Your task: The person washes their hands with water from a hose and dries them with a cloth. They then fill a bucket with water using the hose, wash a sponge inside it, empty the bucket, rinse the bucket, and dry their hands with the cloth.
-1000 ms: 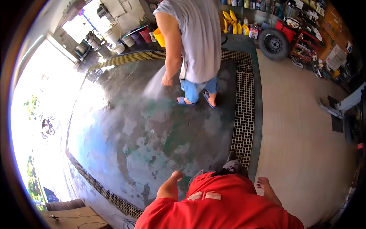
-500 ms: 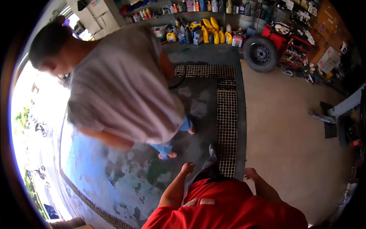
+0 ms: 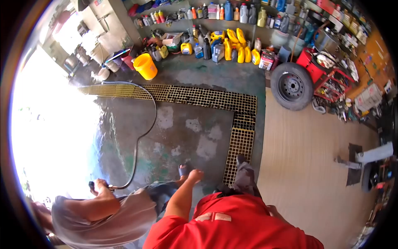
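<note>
My left hand (image 3: 195, 176) hangs in front of my red shirt at the lower middle, fingers curled together; whether anything is inside them is too small to tell. It is nearest to the other person's sandalled foot. Only a bit of my right hand (image 3: 273, 211) shows beside my right hip, its fingers hidden. At the lower left another person in a grey shirt (image 3: 103, 222) grips a black nozzle (image 3: 92, 185) joined to a dark hose (image 3: 136, 159). The hose curves over the wet floor towards the back wall.
Metal floor grating (image 3: 199, 96) crosses ahead and turns towards my feet. A yellow bucket (image 3: 145, 66) stands near the back, beside bottles and yellow jugs (image 3: 227, 49). At the right are a wheel (image 3: 292, 86), a red tool cart (image 3: 331, 85) and a grey metal arm (image 3: 374, 153).
The other person has moved from ahead of me to my lower left. The hose and bucket are in fuller view. My right hand has become mostly hidden, and I stand nearer the back wall.
</note>
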Motion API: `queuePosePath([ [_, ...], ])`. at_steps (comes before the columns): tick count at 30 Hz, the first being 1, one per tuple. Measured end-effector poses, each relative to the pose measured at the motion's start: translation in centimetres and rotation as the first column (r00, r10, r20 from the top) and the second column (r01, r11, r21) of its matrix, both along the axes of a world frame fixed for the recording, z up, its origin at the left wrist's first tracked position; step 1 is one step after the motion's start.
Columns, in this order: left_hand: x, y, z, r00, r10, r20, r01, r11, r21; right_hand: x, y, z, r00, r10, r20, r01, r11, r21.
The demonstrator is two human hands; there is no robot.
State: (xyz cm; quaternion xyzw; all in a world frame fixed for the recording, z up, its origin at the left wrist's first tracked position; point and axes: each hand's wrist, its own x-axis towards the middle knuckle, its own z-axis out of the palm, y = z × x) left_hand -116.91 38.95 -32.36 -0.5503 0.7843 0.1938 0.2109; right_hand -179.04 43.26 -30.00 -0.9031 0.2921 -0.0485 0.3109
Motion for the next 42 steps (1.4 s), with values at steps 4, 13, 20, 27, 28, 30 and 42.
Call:
queuePosePath([
  [4, 2.5, -3.9, -2.5, 0.967, 0.219, -0.126, -0.219, 0.976, 0.016, 4.7, -13.9, 4.1, 0.725, -0.482, -0.492, 0.642, 0.216, 0.736],
  [13, 6.8, -13.9, 4.0, 0.034, 0.920, -0.391, -0.964, 0.133, 0.229, 15.1, -57.2, 5.4, 0.614, -0.588, -0.527, 0.772, 0.305, 0.559],
  [20, 14.2, -20.7, 4.5, -0.378, 0.923, -0.069, -0.817, -0.298, 0.494, 35.4, -74.7, 8.4, 0.625, -0.566, -0.538, 0.776, 0.372, 0.509],
  [27, 31.4, -33.2, 3.6, -0.319, 0.933, -0.168, -0.875, -0.222, 0.430, 50.7, -78.5, 6.8, 0.908, 0.242, -0.341, -0.049, 0.872, 0.487],
  [28, 33.8, -35.7, 4.6, -0.387, 0.893, -0.228, -0.861, -0.262, 0.436, 53.8, -78.8, 8.2, 0.785, -0.222, -0.578, 0.611, 0.434, 0.663],
  [30, 39.0, -41.6, 5.8, -0.418, 0.821, -0.388, -0.889, -0.281, 0.361, 58.1, -82.6, 9.4, 0.765, -0.124, -0.632, 0.603, 0.484, 0.634],
  [42, 60.2, -59.9, 7.1, -0.592, 0.778, -0.211, -0.777, -0.480, 0.409, 86.6, -112.7, 5.5, 0.656, -0.240, -0.716, 0.732, 0.436, 0.524],
])
